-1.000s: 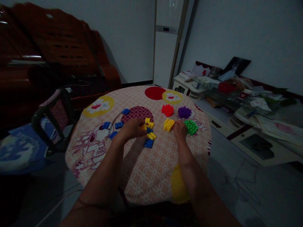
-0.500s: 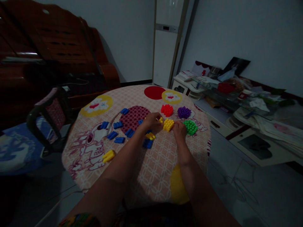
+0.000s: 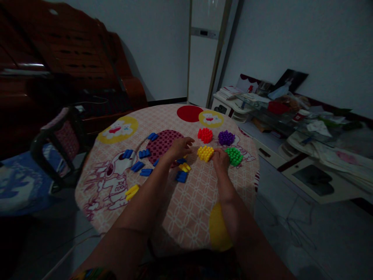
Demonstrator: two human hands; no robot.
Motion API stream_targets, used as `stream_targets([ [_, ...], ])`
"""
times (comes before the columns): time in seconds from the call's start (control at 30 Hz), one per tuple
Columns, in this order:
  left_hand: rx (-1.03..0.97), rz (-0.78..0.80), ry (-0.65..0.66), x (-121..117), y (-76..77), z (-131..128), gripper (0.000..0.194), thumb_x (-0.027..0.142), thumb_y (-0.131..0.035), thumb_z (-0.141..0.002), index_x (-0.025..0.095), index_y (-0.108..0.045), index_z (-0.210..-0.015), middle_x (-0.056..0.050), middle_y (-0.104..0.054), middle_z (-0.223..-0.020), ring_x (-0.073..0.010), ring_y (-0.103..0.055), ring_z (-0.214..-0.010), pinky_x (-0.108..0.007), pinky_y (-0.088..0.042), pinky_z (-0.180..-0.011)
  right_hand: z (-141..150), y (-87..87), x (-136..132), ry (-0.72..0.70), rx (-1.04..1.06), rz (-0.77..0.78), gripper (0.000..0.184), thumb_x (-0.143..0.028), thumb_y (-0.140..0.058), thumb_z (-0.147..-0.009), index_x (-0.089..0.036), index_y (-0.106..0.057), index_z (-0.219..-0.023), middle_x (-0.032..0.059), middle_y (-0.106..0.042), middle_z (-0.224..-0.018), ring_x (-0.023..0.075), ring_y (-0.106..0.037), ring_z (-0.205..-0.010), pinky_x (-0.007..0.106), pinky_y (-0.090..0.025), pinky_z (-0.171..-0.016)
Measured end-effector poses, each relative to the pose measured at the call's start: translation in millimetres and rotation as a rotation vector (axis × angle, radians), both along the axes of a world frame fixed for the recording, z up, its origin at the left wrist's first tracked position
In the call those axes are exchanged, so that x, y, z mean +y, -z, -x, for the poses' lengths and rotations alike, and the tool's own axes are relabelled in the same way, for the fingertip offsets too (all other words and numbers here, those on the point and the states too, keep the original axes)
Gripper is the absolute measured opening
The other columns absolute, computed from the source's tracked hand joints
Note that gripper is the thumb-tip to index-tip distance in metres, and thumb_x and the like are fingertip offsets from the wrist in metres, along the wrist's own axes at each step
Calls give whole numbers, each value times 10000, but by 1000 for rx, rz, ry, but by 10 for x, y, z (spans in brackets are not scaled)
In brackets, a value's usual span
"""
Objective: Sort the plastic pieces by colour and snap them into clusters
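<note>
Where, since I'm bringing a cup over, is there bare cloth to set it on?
Between the forearms, nearer than the blue blocks; also at the far edge, left of the red circle. Crowded around the right hand, between the yellow cluster and green cluster; also around the left hand, by those blocks.

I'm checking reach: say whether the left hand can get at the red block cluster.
Probably yes: only tablecloth shows between the left hand, which looks empty, and the red block cluster.
</note>
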State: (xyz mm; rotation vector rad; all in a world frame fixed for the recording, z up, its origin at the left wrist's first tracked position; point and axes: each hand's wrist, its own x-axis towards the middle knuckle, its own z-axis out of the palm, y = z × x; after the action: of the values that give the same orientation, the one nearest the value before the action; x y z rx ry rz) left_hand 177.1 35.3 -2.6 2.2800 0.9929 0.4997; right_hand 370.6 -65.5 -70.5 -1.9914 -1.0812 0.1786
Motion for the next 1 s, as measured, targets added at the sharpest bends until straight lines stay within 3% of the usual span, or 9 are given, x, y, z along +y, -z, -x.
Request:
stream_targets([
  [0.17, 56, -94, -209, -21, -268, 834, 344, 194, -706, -727, 227, -690, -1069, -55, -731, -1013, -201, -667, -831, -299, -499, -766, 3, -20, -17, 0, -3, -16, 432, -259, -344, -851, -163, -733, -1013, 73, -722, -846, 209, -620, -816, 291, -445, -755],
  [0.27, 212, -109, -308, -149, -340, 1374, 261, 234, -720, -736, 209, -703, -995, -45, -714, -905, -211, -647, -803, -305, -453, -745, 5, -37, -23, -2, -15, -33, 444, -259, -338, -839, -141, -734, -1000, 98, -723, -853, 223, -618, -822, 310, -450, -776],
  [0.37, 392, -54, -370, -362, -290, 1791, 212, 291, -720, -742, 203, -704, -933, -28, -694, -804, -198, -629, -760, -285, -411, -700, 1, -29, -21, 2, -15, -37, 453, -261, -343, -828, -128, -735, -1011, 105, -719, -837, 228, -614, -809, 325, -452, -781],
  [0.47, 475, 50, -382, -607, -152, 2013, 206, 301, -729, -704, 207, -696, -883, -9, -698, -781, -173, -613, -710, -254, -381, -647, -11, -2, -13, -1, -1, -39, 464, -275, -350, -822, -125, -735, -1033, 103, -716, -835, 231, -614, -799, 329, -455, -765],
  [0.6, 567, 122, -312, -860, -2, 2018, 196, 282, -714, -669, 209, -679, -848, -10, -701, -788, -179, -611, -696, -247, -352, -592, -26, 15, -2, 1, 11, -37, 470, -281, -351, -814, -130, -738, -1033, 103, -715, -842, 234, -615, -803, 331, -459, -763],
  [0.77, 538, 48, -199, -953, -2, 1814, 55, 257, -624, -728, 211, -631, -758, -16, -663, -730, -180, -594, -648, -271, -344, -590, -18, -5, -10, -8, 19, -27, 459, -285, -359, -815, -132, -739, -1022, 99, -716, -822, 228, -616, -782, 323, -456, -749],
  [0.87, 401, 48, -154, -915, -73, 1593, 91, 287, -599, -763, 209, -638, -789, -18, -666, -738, -174, -588, -655, -268, -361, -593, -6, -11, -13, -2, 20, -36, 458, -280, -357, -817, -139, -744, -1016, 91, -720, -823, 223, -617, -787, 316, -464, -750],
  [1.0, 71, 101, -26, -779, -160, 1119, 197, 336, -579, -804, 198, -675, -907, -17, -682, -768, -157, -604, -702, -244, -415, -625, 26, -60, -21, 20, 28, -59, 458, -267, -355, -826, -144, -743, -1037, 83, -732, -849, 223, -632, -817, 327, -486, -800],
])
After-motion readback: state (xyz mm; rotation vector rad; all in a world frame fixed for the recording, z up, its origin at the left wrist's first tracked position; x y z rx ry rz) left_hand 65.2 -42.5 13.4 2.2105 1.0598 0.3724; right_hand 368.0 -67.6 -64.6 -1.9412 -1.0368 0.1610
